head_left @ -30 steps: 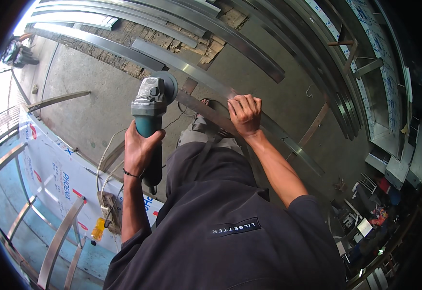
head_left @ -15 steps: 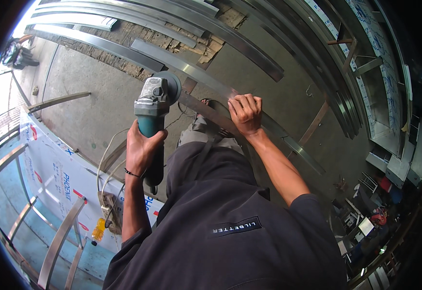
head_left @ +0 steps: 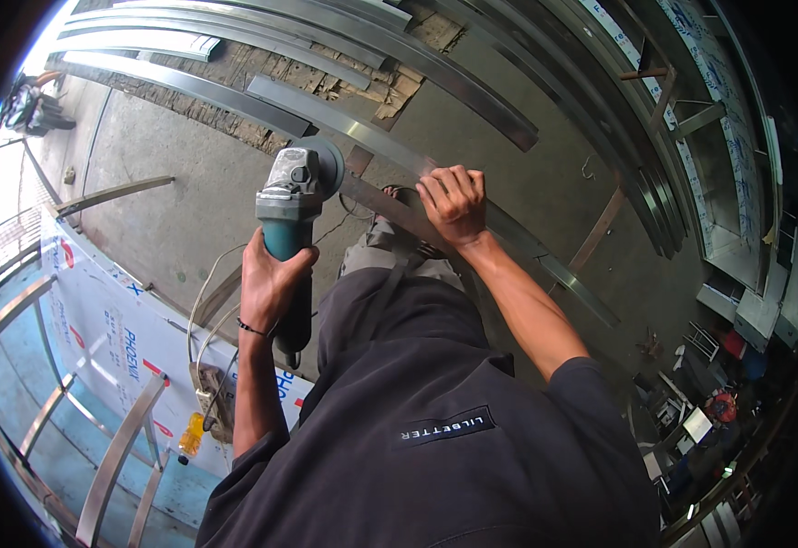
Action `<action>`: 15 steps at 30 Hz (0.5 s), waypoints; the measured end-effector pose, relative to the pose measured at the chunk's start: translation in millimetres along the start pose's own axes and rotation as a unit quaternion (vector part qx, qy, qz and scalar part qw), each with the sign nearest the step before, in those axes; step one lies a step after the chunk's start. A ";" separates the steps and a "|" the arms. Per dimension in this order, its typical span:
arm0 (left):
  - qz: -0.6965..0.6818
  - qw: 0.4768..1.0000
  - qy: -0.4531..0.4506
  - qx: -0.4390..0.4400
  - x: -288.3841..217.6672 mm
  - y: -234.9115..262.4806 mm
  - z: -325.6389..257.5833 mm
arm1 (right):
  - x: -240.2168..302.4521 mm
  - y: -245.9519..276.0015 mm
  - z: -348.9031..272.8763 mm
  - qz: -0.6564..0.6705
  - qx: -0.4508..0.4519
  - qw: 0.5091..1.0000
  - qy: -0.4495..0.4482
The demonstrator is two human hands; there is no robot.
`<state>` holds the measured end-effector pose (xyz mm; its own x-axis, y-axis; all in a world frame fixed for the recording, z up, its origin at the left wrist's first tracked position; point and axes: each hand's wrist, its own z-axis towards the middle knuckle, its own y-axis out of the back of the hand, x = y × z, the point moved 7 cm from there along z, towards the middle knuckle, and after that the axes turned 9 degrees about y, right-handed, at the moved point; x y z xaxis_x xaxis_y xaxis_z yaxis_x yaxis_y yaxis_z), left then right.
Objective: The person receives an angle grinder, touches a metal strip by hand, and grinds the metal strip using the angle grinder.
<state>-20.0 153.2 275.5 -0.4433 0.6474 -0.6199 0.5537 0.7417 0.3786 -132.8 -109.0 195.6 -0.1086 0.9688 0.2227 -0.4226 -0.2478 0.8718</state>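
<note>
My left hand (head_left: 271,281) is wrapped round the body of an angle grinder (head_left: 287,215), teal with a worn grey head. The grinder's round disc (head_left: 327,169) stands on edge, its rim close to a long flat metal bar (head_left: 362,135). My right hand (head_left: 454,205) is closed over that same bar, knuckles up; the fingertips are hidden. The bar slopes from upper left to lower right and has a bright patch left of my right hand. Beneath it, a darker metal strip (head_left: 385,203) crosses in front of my feet.
Several long metal profiles (head_left: 472,100) lie at the far side, some on worn boards (head_left: 234,119). To the left are a film-covered sheet (head_left: 97,310), curved metal frames (head_left: 120,457), a socket block (head_left: 209,388) with cables and a yellow bottle (head_left: 191,436). Clutter (head_left: 691,425) fills the right.
My right hand has shifted slightly left and away from me along the bar. The grinder and my left hand have barely moved.
</note>
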 end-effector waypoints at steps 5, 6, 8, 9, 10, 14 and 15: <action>0.008 1.000 -0.002 0.000 2.8 -0.7 1.5 | 1.3 7.5 5.2 0.007 -0.006 1.000 -0.007; 0.012 1.000 0.000 -0.002 4.6 0.1 1.6 | 3.9 17.6 5.4 0.030 -0.032 0.999 -0.025; 0.014 1.000 -0.004 -0.004 6.0 0.9 0.7 | 2.0 24.6 -17.3 0.141 -0.072 0.961 -0.228; 0.014 1.000 -0.008 -0.011 6.1 1.9 1.0 | -6.2 20.1 -44.8 0.248 -0.111 0.869 -0.415; 0.017 1.000 -0.010 -0.005 6.8 1.5 1.5 | -2.3 2.4 -74.8 0.436 -0.133 0.669 -0.588; -0.001 1.000 0.002 0.011 6.9 0.2 4.7 | 7.9 -8.4 -135.8 0.504 -0.193 0.362 -0.760; -0.004 1.000 0.005 0.012 6.1 0.2 5.5 | 4.7 -16.0 -149.1 0.497 -0.232 0.314 -0.775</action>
<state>-18.7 156.3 268.1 -0.4549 0.6438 -0.6153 0.5667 0.7423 0.3577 -260.7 -100.5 117.7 0.0215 -0.8398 0.5425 -0.9978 -0.0523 -0.0414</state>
